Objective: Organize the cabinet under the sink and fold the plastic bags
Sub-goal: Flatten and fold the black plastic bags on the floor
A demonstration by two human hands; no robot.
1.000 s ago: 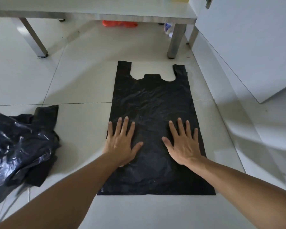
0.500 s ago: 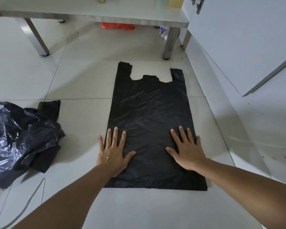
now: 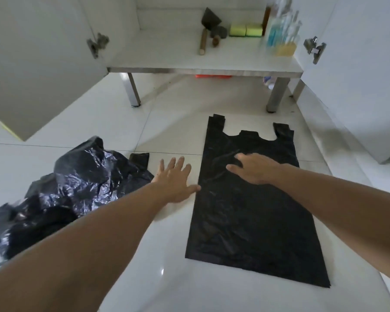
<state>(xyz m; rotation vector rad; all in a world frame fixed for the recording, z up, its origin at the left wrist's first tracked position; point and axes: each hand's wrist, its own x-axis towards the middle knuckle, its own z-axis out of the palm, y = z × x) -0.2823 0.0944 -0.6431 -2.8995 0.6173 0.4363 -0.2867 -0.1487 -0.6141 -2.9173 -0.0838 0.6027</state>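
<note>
A black plastic bag [image 3: 252, 212] lies spread flat on the white tiled floor, its two handles pointing toward the cabinet. My right hand [image 3: 256, 168] rests on the bag's upper part, fingers extended toward the left. My left hand [image 3: 175, 179] is flat on the floor just left of the bag, fingers spread, with the thumb touching the bag's left edge. A crumpled heap of black plastic bags [image 3: 61, 194] lies on the floor to the left.
The open cabinet's shelf [image 3: 203, 68] stands on metal legs ahead, holding a scraper [image 3: 208, 23], two yellow-green sponges [image 3: 245, 30] and bottles [image 3: 282, 34]. Open doors stand at left [image 3: 38, 70] and right [image 3: 356, 75]. Something orange [image 3: 212, 75] lies under the shelf.
The view has lifted, revealing the cabinet interior. My left hand slid off the bag onto the floor at its left edge. My right hand moved up the bag and turned leftward.
</note>
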